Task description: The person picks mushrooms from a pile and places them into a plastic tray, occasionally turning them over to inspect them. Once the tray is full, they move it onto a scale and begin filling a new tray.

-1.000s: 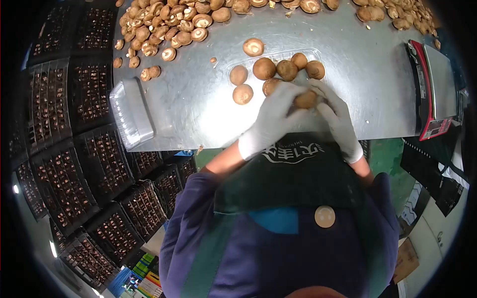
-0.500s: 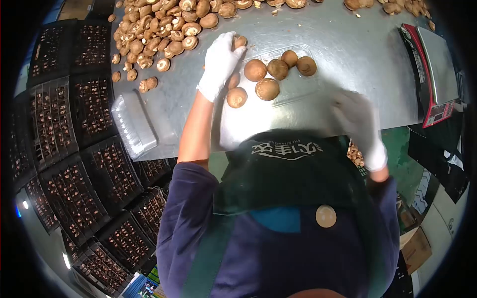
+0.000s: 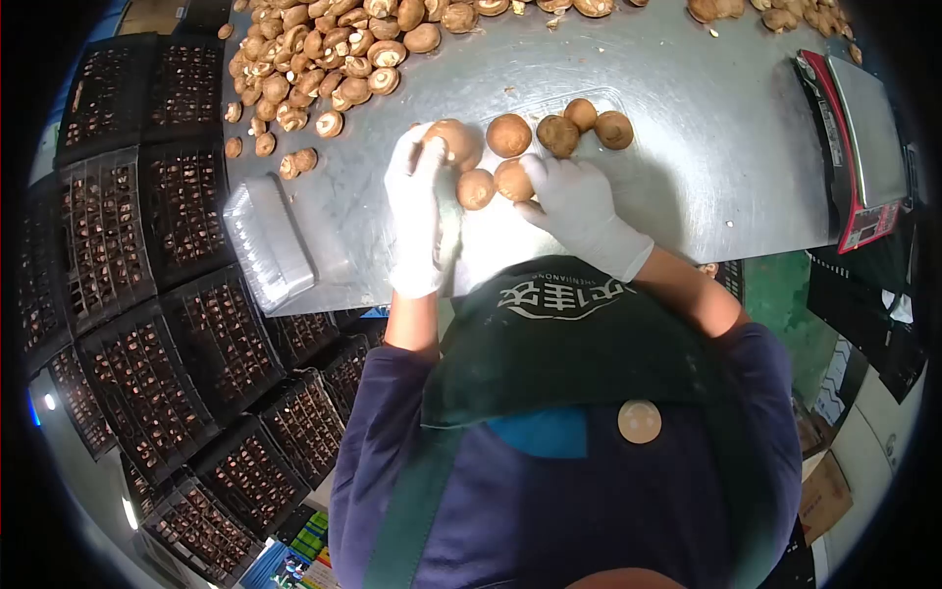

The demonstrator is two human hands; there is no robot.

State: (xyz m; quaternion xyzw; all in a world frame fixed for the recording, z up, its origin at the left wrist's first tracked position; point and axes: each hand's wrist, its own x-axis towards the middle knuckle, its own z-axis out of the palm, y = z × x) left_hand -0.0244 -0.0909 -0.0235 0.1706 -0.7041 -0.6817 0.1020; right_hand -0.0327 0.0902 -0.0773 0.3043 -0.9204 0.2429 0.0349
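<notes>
Both hands wear white gloves. My left hand [image 3: 414, 206] is closed around a brown mushroom [image 3: 449, 141] at its fingertips, over the metal table [image 3: 706, 128]. The fingers of my right hand [image 3: 579, 208] are closed on another mushroom [image 3: 512, 181]. Between the hands, a loose mushroom [image 3: 476, 189] lies close to the held one. Several more brown caps [image 3: 508, 135] sit just beyond, some on a clear plastic tray [image 3: 616, 98] that is hard to make out against the metal.
A large mushroom pile [image 3: 314, 59] covers the back left. Stacked clear trays [image 3: 267, 245] lie at the left edge, beside racks of mushroom-filled crates [image 3: 103, 221]. A red scale [image 3: 852, 147] stands at the right. More mushrooms [image 3: 785, 14] lie at the back right.
My right hand has come in from the right edge and taken hold of a mushroom. My left hand has moved down and slightly left, with a mushroom at its fingers.
</notes>
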